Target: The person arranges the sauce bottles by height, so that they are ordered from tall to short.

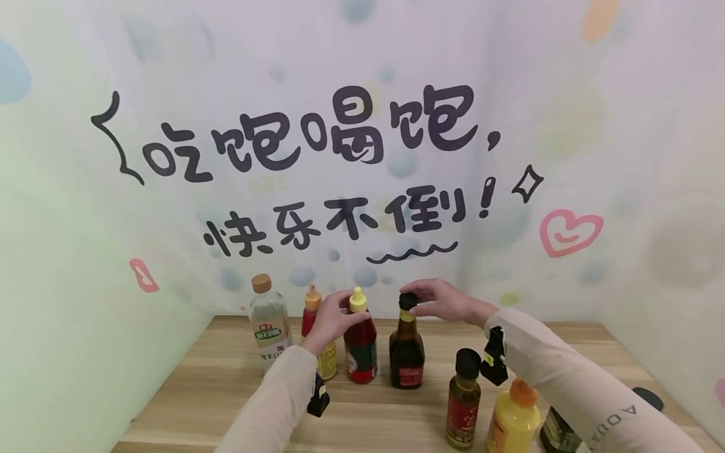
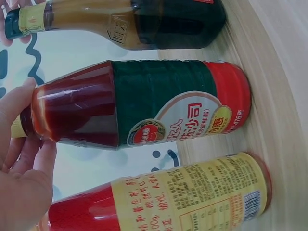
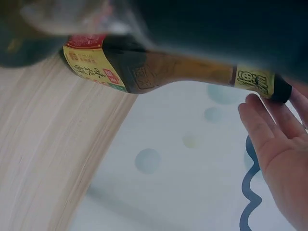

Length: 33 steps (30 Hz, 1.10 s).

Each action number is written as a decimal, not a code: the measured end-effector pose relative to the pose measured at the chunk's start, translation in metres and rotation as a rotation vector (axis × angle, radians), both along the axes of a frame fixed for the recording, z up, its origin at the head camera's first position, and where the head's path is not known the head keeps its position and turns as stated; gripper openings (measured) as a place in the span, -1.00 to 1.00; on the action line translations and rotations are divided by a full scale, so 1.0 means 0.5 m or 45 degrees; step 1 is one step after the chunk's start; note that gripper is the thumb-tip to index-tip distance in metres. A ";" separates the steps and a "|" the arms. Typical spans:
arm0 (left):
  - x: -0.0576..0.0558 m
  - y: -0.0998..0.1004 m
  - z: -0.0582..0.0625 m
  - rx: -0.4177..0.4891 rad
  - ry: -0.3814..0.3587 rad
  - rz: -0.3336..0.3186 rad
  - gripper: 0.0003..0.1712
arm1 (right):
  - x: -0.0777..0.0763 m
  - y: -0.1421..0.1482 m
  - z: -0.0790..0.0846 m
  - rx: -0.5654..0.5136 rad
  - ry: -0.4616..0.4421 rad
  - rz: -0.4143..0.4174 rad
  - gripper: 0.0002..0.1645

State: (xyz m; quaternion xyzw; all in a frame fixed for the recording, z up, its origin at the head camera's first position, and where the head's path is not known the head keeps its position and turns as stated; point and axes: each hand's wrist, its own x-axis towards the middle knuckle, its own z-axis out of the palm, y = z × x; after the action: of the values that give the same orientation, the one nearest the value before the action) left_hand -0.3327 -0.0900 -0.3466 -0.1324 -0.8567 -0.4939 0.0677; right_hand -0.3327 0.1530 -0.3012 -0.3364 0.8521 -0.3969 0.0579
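Note:
In the head view my left hand [image 1: 330,322] grips a ketchup bottle [image 1: 360,353] near its yellow nozzle cap. The left wrist view shows thumb and fingers round the neck of this dark red bottle with a green label [image 2: 163,96]. To its right stands a dark soy sauce bottle [image 1: 406,355], its black cap held between the thumb and fingers of my right hand [image 1: 447,302]. In the right wrist view those fingers [image 3: 262,122] lie at the cap, partly hidden. Both bottles are upright on the wooden table [image 1: 272,415].
Left of the ketchup stand a red squeeze bottle with a yellow label [image 1: 327,362] and a clear white-vinegar bottle [image 1: 269,327]. Nearer on the right are a black-capped bottle [image 1: 463,406], a yellow squeeze bottle [image 1: 512,421] and a dark jar [image 1: 557,431] under my right forearm. A printed cloth [image 1: 340,50] hangs behind.

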 end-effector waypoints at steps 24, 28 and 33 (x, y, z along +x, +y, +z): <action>0.043 -0.010 0.014 -0.071 0.037 -0.062 -0.27 | 0.014 0.021 0.039 -0.010 -0.069 0.001 -0.57; 0.064 0.000 0.018 -0.120 0.101 -0.073 -0.16 | 0.016 0.027 0.050 -0.009 -0.023 -0.016 -0.57; 0.091 0.012 0.025 -0.178 0.151 -0.055 -0.04 | 0.019 0.040 0.066 -0.013 0.044 -0.058 -0.57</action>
State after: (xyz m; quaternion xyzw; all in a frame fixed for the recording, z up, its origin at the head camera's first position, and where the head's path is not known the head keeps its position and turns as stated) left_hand -0.2874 -0.0838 -0.3341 -0.1844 -0.8806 -0.4254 0.0983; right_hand -0.3233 0.1729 -0.2681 -0.3241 0.8582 -0.3967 0.0325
